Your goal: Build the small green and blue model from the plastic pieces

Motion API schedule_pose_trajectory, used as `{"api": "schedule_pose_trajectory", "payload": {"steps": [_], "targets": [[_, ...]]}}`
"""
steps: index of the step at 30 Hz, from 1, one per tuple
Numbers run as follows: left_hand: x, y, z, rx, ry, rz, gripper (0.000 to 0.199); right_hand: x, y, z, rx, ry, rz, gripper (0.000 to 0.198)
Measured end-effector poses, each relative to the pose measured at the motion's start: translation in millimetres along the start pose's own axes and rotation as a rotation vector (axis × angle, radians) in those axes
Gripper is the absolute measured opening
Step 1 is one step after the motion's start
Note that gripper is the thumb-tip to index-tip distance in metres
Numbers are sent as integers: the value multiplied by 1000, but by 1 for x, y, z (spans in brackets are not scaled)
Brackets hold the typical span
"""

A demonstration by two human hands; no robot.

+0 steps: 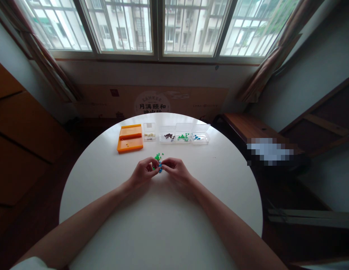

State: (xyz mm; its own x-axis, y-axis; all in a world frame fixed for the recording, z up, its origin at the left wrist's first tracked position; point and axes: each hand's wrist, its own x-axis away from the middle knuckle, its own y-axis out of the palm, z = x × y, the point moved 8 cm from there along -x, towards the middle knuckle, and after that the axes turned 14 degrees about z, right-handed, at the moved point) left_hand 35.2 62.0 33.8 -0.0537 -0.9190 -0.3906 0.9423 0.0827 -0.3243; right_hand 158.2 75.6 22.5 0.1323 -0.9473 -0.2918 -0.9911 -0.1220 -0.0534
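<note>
My left hand [144, 169] and my right hand [177, 169] meet near the middle of the white round table [163, 221]. Both have their fingers pinched together at a cluster of small blue pieces [160, 167], whose exact kind is too small to make out. The fingertips partly cover this cluster. Just beyond my left fingers lie several small loose green pieces [157, 155], and a bit of green also shows under that hand.
Behind my hands stand an orange two-level tray [130, 131] and several clear plastic boxes with cream pieces [149, 135], dark brown pieces [169, 136], green pieces [183, 137] and blue pieces [196, 137]. A wooden bench [247, 125] is at the right.
</note>
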Motion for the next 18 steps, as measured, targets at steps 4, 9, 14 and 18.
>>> {"api": "schedule_pose_trajectory", "payload": {"steps": [4,9,14,18], "targets": [[0,1,-1,5,8,-4,19,1,1,-1,-14,4,-10,25],[1,2,-1,-21,20,-6,18,1,1,-1,-14,11,-13,24],[0,2,0,-36,40,-15,15,1,2,-1,-2,-5,-23,23],[0,2,2,-38,58,-15,14,0,0,1,-9,-6,-14,25]]}}
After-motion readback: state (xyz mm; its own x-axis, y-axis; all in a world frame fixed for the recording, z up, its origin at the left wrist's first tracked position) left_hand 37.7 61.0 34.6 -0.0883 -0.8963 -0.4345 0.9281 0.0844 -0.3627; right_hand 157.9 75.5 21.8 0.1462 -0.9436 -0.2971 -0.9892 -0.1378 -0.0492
